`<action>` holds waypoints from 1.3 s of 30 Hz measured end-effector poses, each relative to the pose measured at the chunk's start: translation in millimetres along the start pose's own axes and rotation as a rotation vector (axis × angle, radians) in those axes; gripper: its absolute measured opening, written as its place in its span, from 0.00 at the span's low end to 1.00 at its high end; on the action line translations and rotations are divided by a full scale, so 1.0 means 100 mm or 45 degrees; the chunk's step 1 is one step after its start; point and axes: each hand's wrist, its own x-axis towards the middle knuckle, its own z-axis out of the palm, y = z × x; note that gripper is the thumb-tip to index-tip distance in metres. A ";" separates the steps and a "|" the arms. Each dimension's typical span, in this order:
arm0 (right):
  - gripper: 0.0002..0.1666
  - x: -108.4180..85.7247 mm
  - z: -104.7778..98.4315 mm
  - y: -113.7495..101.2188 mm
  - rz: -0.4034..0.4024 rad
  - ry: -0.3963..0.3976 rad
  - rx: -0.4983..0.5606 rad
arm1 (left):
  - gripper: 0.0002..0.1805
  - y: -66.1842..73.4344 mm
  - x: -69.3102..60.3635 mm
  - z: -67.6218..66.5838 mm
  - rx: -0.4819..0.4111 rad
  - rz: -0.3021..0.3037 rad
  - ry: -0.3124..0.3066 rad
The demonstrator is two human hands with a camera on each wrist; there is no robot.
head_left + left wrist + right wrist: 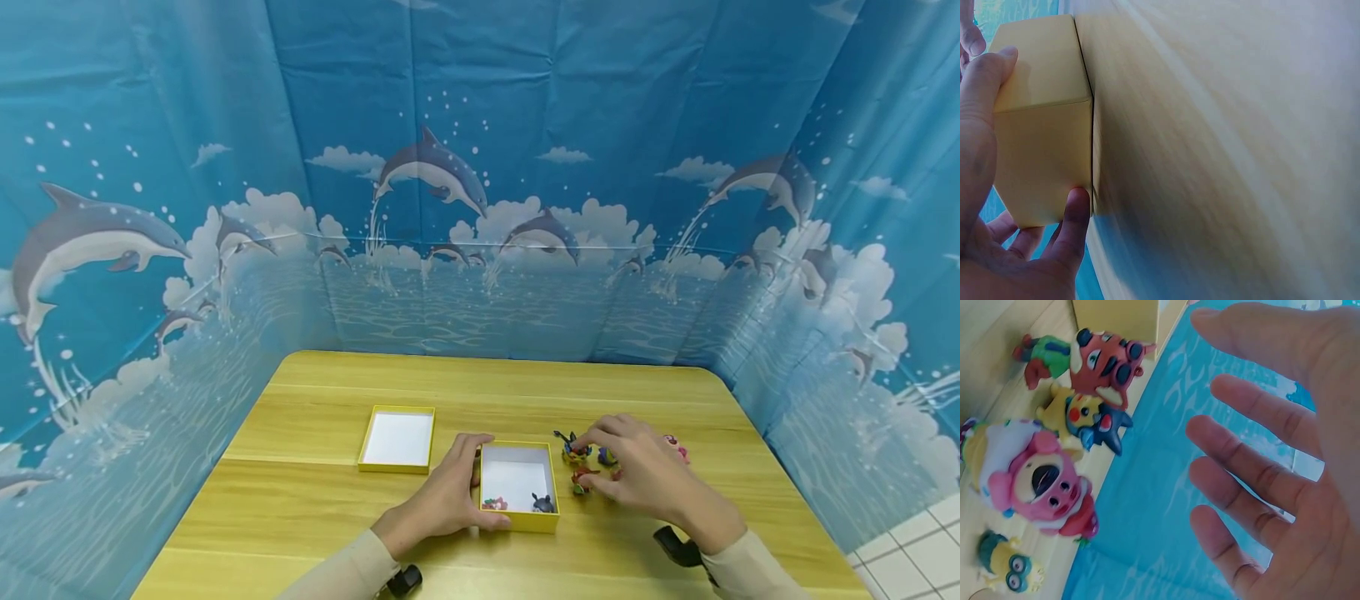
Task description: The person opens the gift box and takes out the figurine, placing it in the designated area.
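My left hand (442,497) grips an open yellow box (534,522) with a white inside, thumb on the near side and fingers on the left and far sides. Inside lie a dark eared figurine (543,503) and a small pink-and-green one (495,504). My right hand (647,473) hovers over loose figurines right of the box, its fingers spread and apart from them in the right wrist view. Those include a red fox figurine (1100,362), a yellow figurine with a dark blue hood (1079,415), a pink bear (1044,481) and a goggled yellow figurine (1013,565).
A shallow yellow lid (397,469) with a white inside lies left of the box on the wooden table (315,483). A blue dolphin-print curtain (480,308) encloses the table at the back and sides. Tiled floor (911,546) shows at the lower right.
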 end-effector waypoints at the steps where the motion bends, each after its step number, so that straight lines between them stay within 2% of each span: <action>1: 0.23 0.01 0.00 -0.01 -0.014 -0.004 0.004 | 0.70 0.00 0.00 0.00 0.000 0.001 0.000; 7: 0.23 0.09 0.02 -0.07 -0.072 -0.057 0.040 | 0.70 0.00 0.01 0.00 -0.012 -0.008 0.001; 14: 0.25 0.17 0.04 -0.14 -0.064 -0.198 0.107 | 0.70 -0.01 0.01 0.01 -0.005 -0.002 0.002; 19: 0.26 0.24 0.08 -0.17 -0.108 -0.263 0.116 | 0.70 -0.01 0.02 0.00 0.012 -0.001 0.005; 27: 0.23 0.34 0.15 -0.22 -0.169 -0.369 0.117 | 0.69 -0.01 0.01 0.00 0.010 -0.008 -0.010; 34: 0.19 0.42 0.16 -0.31 -0.145 -0.490 0.170 | 0.70 0.00 0.00 0.00 0.010 -0.009 -0.005; 39: 0.17 0.48 0.18 -0.35 -0.164 -0.535 0.172 | 0.70 0.01 0.00 0.01 0.003 -0.015 0.007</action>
